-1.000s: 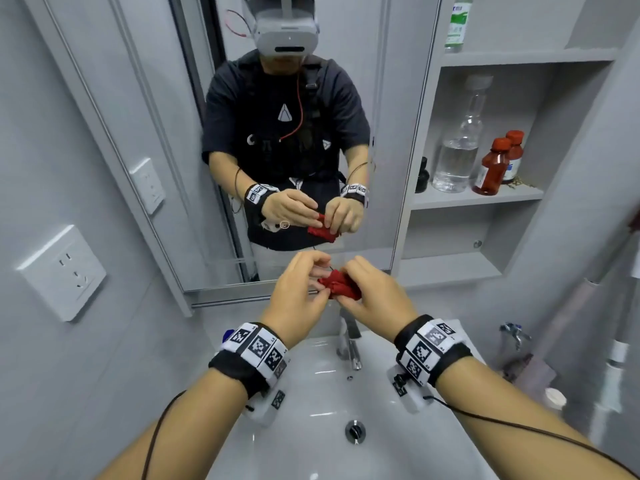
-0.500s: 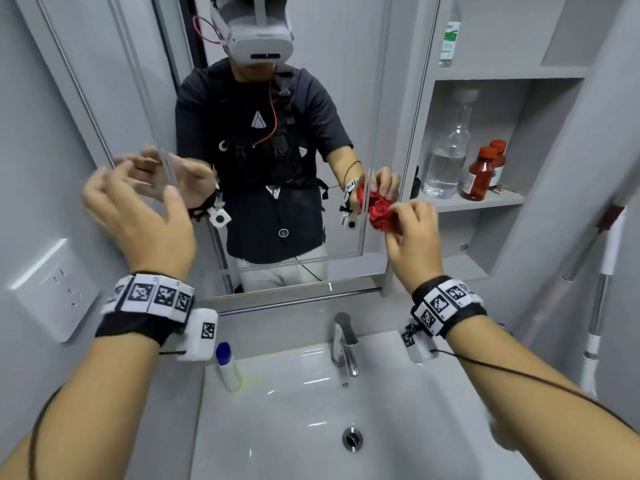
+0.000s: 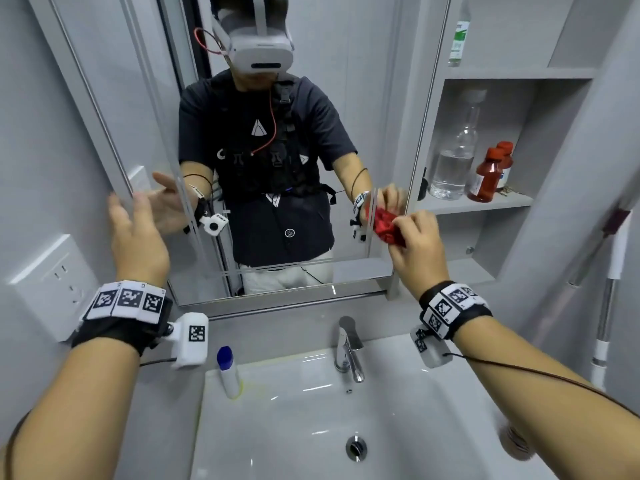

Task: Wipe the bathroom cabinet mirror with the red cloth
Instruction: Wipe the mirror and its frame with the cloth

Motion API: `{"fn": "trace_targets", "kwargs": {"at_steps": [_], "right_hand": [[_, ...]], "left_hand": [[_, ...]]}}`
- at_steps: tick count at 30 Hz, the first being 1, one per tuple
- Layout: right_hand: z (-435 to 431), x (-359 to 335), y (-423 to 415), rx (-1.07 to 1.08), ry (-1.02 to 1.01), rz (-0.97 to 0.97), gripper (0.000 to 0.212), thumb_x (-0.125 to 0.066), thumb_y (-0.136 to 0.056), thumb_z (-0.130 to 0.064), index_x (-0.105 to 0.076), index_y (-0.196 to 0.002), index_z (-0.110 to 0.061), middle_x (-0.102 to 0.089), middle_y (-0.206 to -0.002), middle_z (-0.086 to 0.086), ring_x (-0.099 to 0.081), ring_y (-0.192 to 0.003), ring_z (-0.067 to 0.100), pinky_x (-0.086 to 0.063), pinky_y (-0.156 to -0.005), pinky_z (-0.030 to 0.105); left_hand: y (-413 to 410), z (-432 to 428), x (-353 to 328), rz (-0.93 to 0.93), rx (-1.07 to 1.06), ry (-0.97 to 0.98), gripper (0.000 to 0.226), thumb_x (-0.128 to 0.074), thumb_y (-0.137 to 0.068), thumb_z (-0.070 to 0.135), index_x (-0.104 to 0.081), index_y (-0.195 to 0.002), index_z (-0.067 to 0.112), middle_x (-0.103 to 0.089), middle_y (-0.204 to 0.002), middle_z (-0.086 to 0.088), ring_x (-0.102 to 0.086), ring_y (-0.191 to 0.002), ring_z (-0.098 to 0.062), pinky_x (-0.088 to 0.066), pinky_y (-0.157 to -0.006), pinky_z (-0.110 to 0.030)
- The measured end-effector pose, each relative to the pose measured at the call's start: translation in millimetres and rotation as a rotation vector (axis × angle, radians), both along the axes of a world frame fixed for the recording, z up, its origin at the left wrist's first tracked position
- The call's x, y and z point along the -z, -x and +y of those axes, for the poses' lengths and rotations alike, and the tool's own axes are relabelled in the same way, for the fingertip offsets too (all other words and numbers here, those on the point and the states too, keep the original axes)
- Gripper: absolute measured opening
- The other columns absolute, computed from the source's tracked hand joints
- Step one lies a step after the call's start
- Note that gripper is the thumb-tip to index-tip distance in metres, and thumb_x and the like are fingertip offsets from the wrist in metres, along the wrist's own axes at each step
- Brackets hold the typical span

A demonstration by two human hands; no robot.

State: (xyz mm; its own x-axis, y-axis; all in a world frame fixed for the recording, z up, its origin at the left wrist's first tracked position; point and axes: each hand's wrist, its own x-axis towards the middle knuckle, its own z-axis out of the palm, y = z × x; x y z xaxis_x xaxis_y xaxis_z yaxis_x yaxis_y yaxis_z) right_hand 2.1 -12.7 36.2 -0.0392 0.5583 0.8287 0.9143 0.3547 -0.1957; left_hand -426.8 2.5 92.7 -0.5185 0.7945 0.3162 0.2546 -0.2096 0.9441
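Chrome tap [image 3: 348, 348] and blue-capped bottle [image 3: 228, 374] stand below mirror [image 3: 363, 98].

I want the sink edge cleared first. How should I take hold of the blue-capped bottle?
Grip the blue-capped bottle round its white body, below the cap, from the front: it stands upright and slim at the sink's back left corner, wall behind. The open left hand is nearest.

The cloth [image 3: 388, 228] is bright red. The left wristband [image 3: 126, 303] and right wristband [image 3: 452, 306] are black, with white tags printed in black square codes. At the back-left corner of the white sink [image 3: 398, 427], a white tube [image 3: 229, 375] has a blue cap.
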Motion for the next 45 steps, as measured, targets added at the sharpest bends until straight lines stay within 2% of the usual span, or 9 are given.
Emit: {"fn": "trace_targets", "kwargs": {"at_steps": [4,9,15,21,25,32,37,42,45], "right_hand": [[14,-17,1,0.036,-0.086,0.058,0.027,-0.07,-0.084,0.0,-0.062,-0.108,-0.01,-0.047,-0.106,0.001,-0.047,-0.099,0.025,-0.035,-0.083,0.023],[-4,34,3,0.013,0.117,-0.052,0.025,-0.076,-0.084,0.003,-0.068,-0.108,-0.001,-0.057,-0.102,0.011,-0.049,-0.096,0.03,-0.051,-0.076,0.045],[16,4,-1,0.007,-0.066,0.041,0.025,-0.067,-0.088,-0.007,-0.064,-0.112,-0.013,-0.047,-0.107,-0.001,-0.037,-0.104,0.013,-0.031,-0.089,0.012],[0,41,0,-0.042,0.111,-0.095,0.028,-0.079,-0.081,0.004,-0.068,-0.105,-0.005,-0.052,-0.101,0.006,-0.045,-0.097,0.025,-0.049,-0.078,0.039],[14,-5,0,-0.021,-0.06,-0.032,0.028,-0.073,-0.087,-0.006,-0.061,-0.111,-0.015,-0.044,-0.106,-0.004,-0.038,-0.102,0.013,-0.033,-0.086,0.012],[-5,30,17,-0.058,0.095,-0.112,0.024,-0.078,-0.083,0.005,-0.07,-0.105,-0.001,-0.056,-0.1,0.01,-0.049,-0.096,0.029,-0.053,-0.077,0.045],[12,-13,17,-0.062,-0.094,0.016,0.023,-0.07,-0.09,-0.009,-0.063,-0.111,-0.014,-0.046,-0.106,-0.002,-0.041,-0.103,0.014,-0.037,-0.088,0.015],[1,19,29,-0.058,0.044,-0.054,0.023,-0.078,-0.086,-0.002,-0.07,-0.109,-0.002,-0.056,-0.103,0.009,-0.049,-0.098,0.027,-0.051,-0.081,0.039],[2,5,26,-0.117,0.01,-0.083,0.018,-0.074,-0.089,-0.006,-0.068,-0.106,-0.008,-0.049,-0.101,0.001,-0.046,-0.096,0.022,-0.047,-0.079,0.031]], "left_hand": [[0,0,1,-0.03,0.026,-0.017,0.096,-0.034,-0.083,0.08,-0.024,-0.163,0.029,-0.041,-0.165,-0.005,-0.041,-0.149,-0.027,-0.03,-0.124,-0.051],[3,-1,6,-0.072,0.056,-0.03,0.099,-0.037,-0.081,0.08,-0.023,-0.164,0.028,-0.038,-0.166,-0.003,-0.038,-0.151,-0.023,-0.028,-0.126,-0.049],[6,1,17,-0.055,0.046,-0.026,0.091,-0.036,-0.084,0.077,-0.034,-0.156,0.021,-0.047,-0.159,-0.009,-0.045,-0.145,-0.028,-0.034,-0.122,-0.052],[10,3,20,-0.068,0.051,-0.037,0.092,-0.037,-0.085,0.076,-0.035,-0.158,0.02,-0.046,-0.16,-0.007,-0.045,-0.145,-0.023,-0.032,-0.123,-0.042],[14,8,22,-0.07,0.059,-0.044,0.094,-0.037,-0.085,0.076,-0.036,-0.157,0.016,-0.048,-0.159,-0.01,-0.045,-0.146,-0.025,-0.033,-0.123,-0.046],[17,8,22,-0.057,0.049,-0.032,0.091,-0.037,-0.085,0.076,-0.039,-0.155,0.017,-0.05,-0.157,-0.009,-0.047,-0.145,-0.025,-0.033,-0.123,-0.047],[15,6,23,-0.055,0.051,-0.015,0.091,-0.036,-0.086,0.075,-0.038,-0.157,0.019,-0.048,-0.158,-0.008,-0.045,-0.145,-0.024,-0.031,-0.123,-0.046],[13,5,24,-0.055,0.056,-0.055,0.087,-0.037,-0.091,0.069,-0.036,-0.159,0.016,-0.045,-0.161,-0.005,-0.043,-0.145,-0.016,-0.031,-0.116,-0.031],[14,4,23,-0.052,0.065,-0.061,0.09,-0.038,-0.087,0.069,-0.04,-0.156,0.011,-0.049,-0.157,-0.011,-0.046,-0.144,-0.023,-0.034,-0.12,-0.04]]}}
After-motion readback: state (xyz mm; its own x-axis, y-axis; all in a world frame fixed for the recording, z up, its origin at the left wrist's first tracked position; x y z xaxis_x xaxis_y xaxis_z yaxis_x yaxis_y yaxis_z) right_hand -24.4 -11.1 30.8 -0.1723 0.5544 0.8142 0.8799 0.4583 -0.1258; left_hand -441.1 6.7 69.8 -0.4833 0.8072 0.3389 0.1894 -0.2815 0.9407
